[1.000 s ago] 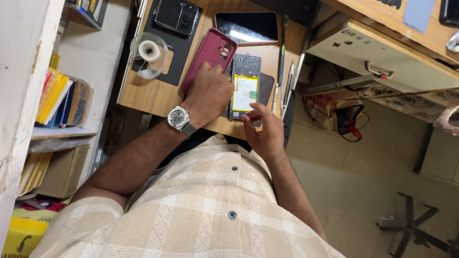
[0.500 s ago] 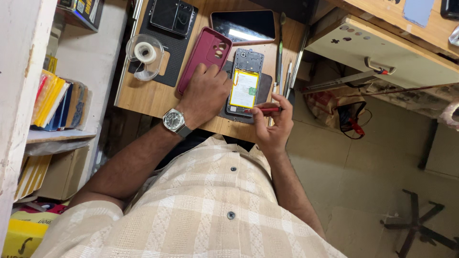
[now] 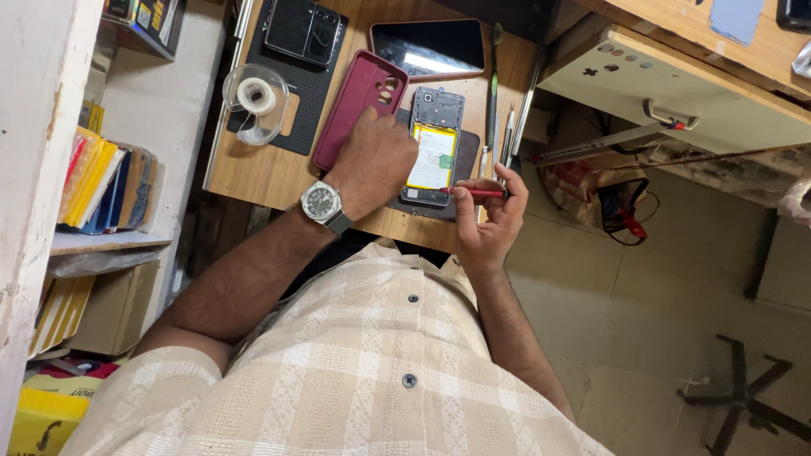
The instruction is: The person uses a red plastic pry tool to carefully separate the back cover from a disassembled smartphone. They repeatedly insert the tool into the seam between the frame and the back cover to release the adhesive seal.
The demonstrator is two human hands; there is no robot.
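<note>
Opened phone (image 3: 433, 156) near bench edge (image 3: 397, 226)

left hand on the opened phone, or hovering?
Touching. The head view shows the left hand resting against the left edge of the opened phone, no gap visible.

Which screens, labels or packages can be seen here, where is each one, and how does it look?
Dark screen panel: far edge of the desk, rectangular, black, glossy.
Battery label: inside the opened phone by the left hand, yellow with a white patch.
Yellow box: bottom left corner, dark marks.
Colourful packets: left shelf, yellow, red, blue.
</note>
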